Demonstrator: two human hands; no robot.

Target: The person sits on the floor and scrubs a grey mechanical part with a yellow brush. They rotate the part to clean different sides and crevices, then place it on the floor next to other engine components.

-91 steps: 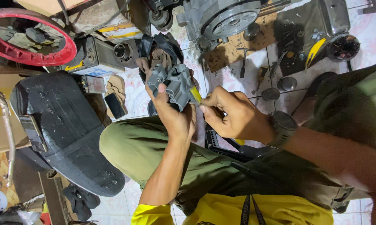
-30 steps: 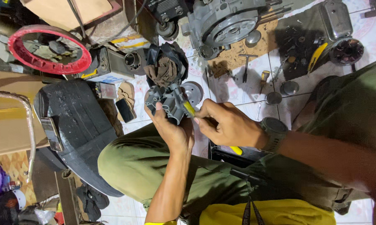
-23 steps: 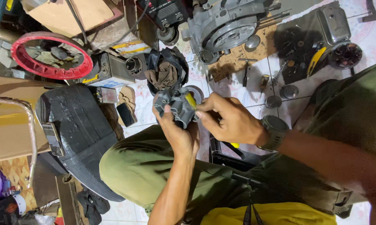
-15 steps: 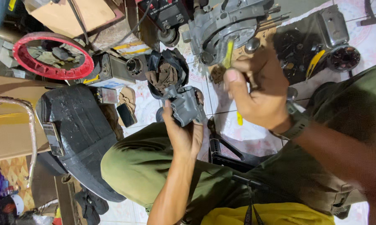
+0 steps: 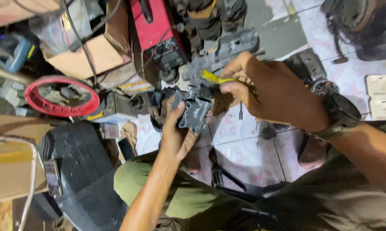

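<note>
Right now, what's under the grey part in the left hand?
The left hand cradles the grey part from below, thumb on its face. Beneath lie tiled floor and a dark round piece; the part's underside and the palm contact are hidden.

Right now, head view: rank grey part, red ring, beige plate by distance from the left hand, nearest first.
1. Grey part: held in the left hand, mid-frame.
2. Red ring: on the floor clutter at the frame's left side.
3. Beige plate: on the tiles at the far right edge of the frame.
</note>
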